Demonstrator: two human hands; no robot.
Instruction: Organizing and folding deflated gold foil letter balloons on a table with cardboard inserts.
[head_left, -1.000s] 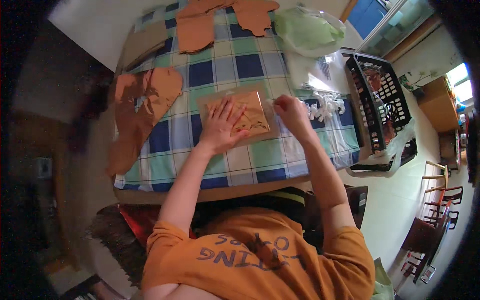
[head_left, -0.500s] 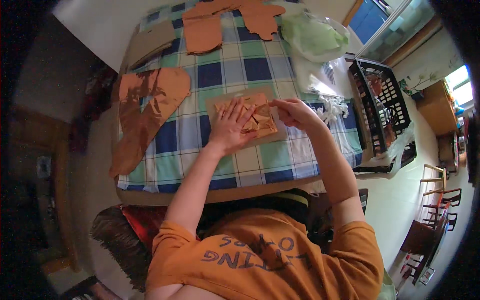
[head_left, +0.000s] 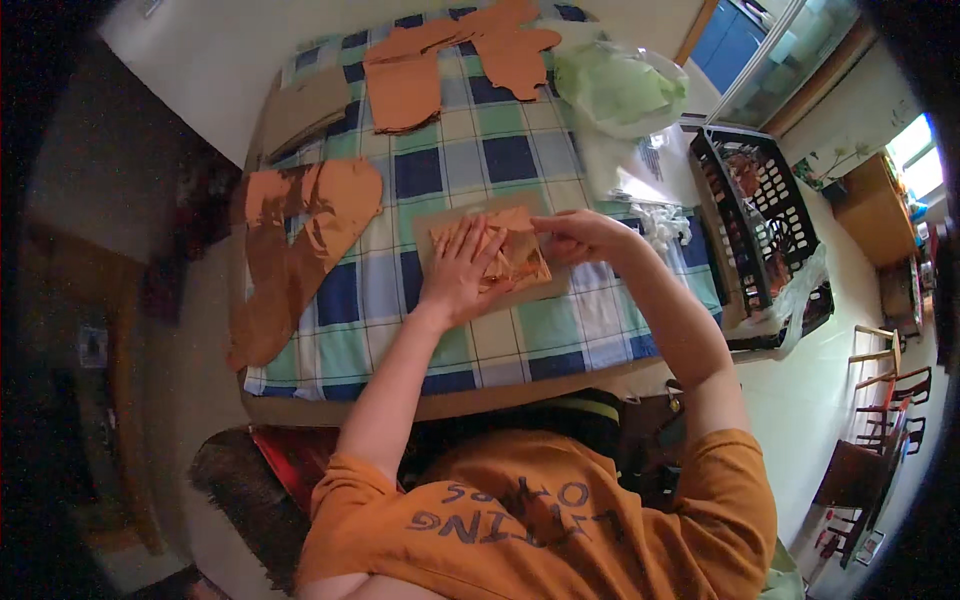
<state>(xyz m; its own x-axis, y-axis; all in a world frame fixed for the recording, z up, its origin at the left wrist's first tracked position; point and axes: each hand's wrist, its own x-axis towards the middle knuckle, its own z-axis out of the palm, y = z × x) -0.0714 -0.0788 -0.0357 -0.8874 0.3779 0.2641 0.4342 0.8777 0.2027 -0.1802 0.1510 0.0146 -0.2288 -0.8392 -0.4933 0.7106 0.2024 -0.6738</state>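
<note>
**Both hands on shiny orange sheet, centre of table**

I see the foil-like orange sheet [head_left: 508, 255] lying on a brown board [head_left: 436, 222], mid checked tablecloth [head_left: 500, 160], right in front of the body. Left hand [head_left: 462, 275] is flat, fingers spread, pressing the sheet's left half; not gripping. Right hand [head_left: 580, 236] sits at the sheet's upper right edge, fingertips look pinched on the edge; can't tell for sure. Sheet lies between the hands, long axis approx toward/away from me, slightly tilted. L hand covers more of it.

Containers: black basket [head_left: 770, 215] to the right, contents unclear, some orange bits inside. Clear bag w/ green stuff [head_left: 615, 90] far right of the cloth. Orange cut-outs [head_left: 300, 235] to the left, more at far edge [head_left: 455, 55].
</note>
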